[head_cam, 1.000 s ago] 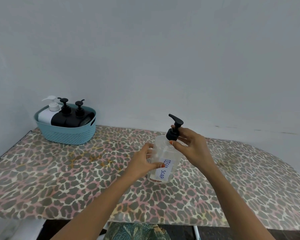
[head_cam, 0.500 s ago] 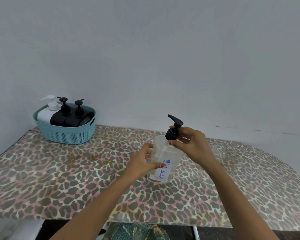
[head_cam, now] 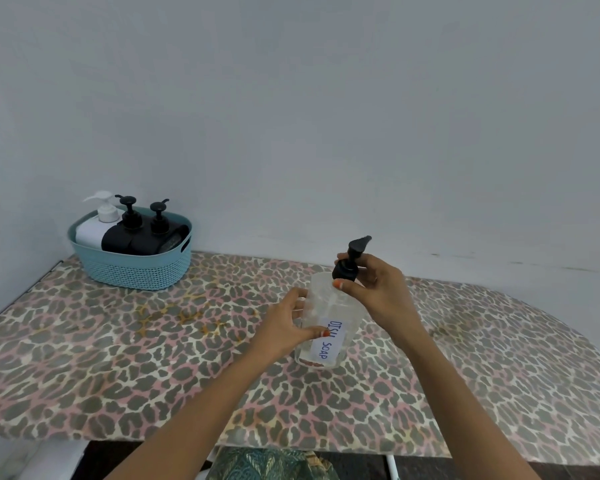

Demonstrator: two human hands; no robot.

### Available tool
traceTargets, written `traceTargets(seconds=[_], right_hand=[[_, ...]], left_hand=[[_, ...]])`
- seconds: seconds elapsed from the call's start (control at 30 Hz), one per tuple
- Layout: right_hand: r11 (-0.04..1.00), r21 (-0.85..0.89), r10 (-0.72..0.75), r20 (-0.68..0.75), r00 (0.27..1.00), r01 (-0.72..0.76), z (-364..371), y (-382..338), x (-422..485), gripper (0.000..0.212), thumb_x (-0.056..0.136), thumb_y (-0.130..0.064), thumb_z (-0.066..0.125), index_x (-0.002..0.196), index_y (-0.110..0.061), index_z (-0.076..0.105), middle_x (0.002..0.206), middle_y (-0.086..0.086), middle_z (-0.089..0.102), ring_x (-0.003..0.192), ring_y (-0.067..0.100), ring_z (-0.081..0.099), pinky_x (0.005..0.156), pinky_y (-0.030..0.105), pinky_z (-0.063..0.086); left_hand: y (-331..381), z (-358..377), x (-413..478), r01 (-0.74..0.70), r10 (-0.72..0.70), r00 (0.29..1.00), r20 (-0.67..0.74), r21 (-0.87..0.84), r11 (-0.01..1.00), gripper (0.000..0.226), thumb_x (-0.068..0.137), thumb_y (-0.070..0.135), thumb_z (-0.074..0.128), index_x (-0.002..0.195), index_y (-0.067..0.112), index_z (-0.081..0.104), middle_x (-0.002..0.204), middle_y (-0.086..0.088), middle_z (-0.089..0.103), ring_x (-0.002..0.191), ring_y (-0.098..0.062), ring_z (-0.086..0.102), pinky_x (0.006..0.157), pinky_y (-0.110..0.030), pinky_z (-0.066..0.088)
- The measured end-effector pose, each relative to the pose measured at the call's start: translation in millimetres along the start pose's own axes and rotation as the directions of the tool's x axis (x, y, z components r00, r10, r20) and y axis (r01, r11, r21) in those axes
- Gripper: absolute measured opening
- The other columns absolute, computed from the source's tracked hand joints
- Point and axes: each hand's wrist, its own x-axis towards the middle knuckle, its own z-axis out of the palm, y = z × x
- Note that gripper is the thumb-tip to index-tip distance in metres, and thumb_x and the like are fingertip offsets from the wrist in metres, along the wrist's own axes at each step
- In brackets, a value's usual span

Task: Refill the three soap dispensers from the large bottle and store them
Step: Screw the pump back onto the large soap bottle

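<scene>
Standing upright on the table (head_cam: 118,375), midway between its back and front edges, the dispenser (head_cam: 333,306) is gripped round its body by the left hand (head_cam: 284,329); its black pump (head_cam: 347,268) is pinched by the right hand (head_cam: 378,289).

Plain pale grey wall (head_cam: 326,116) fills the far side, evenly lit, with faint dark marks (head_cam: 515,263) low at the right, just above the table line. A table (head_cam: 84,375) covered in leopard-print cloth spans the view, its right end rounded. Dark floor (head_cam: 426,472) shows under the near edge.
</scene>
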Motion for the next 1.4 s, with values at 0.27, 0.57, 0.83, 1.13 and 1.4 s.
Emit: traceTargets(seconds=[0.27,0.57,0.83,1.13,1.4], right_hand=[[0.992,-0.124,-0.027,-0.135,0.99,0.01,19,0,6,0.046,0.07,-0.025,0.079,0.103,-0.012,0.05,0.089,-0.01,0.047,0.077,-0.003,0.05,0.069,0.009,0.038],[0.997,0.071,0.004,0.106,0.994,-0.012,-9,0,-5,0.038,0.086,-0.001,0.059,0.116,-0.023,0.054,0.11,-0.016,0.062,0.103,-0.009,0.057,0.097,0.019,0.045],[0.998,-0.055,0.004,-0.151,0.988,-0.012,13,5,3,0.041,0.069,-0.017,0.079,0.085,-0.024,0.043,0.089,-0.005,0.055,0.08,0.009,0.053,0.065,0.006,0.04],[0.999,0.031,0.031,0.205,0.978,-0.038,-10,-1,-2,0.037,0.087,0.0,0.057,0.119,-0.019,0.055,0.116,-0.002,0.062,0.115,0.007,0.055,0.101,0.025,0.042],[0.999,-0.013,0.048,-0.186,0.981,-0.051,15,5,2,0.044,0.068,-0.016,0.081,0.095,-0.016,0.047,0.088,-0.004,0.057,0.081,0.008,0.056,0.065,0.003,0.041]], left_hand=[[0,0,-1,0.0,0.0,1.0,-0.005,-0.001,1.0,0.06,0.066,0.027,0.08,0.115,0.021,0.045,0.122,-0.005,0.06,0.113,-0.019,0.056,0.096,-0.035,0.047],[0,0,1,0.005,-0.005,1.0,-0.006,-0.01,1.0,0.06,0.066,0.024,0.08,0.113,0.023,0.044,0.123,-0.006,0.058,0.113,-0.02,0.056,0.098,-0.036,0.046],[0,0,0,0.012,-0.012,1.0,-0.013,-0.009,1.0,0.064,0.066,0.026,0.08,0.119,0.02,0.044,0.124,-0.006,0.057,0.115,-0.02,0.054,0.097,-0.036,0.045],[-2,1,1,0.001,-0.001,1.0,-0.012,-0.009,1.0,0.061,0.065,0.025,0.081,0.114,0.023,0.044,0.122,-0.006,0.059,0.113,-0.02,0.056,0.097,-0.037,0.047],[-2,2,0,-0.008,0.008,1.0,-0.022,0.004,1.0,0.064,0.066,0.026,0.08,0.118,0.019,0.045,0.124,-0.007,0.059,0.116,-0.021,0.055,0.098,-0.036,0.045]])
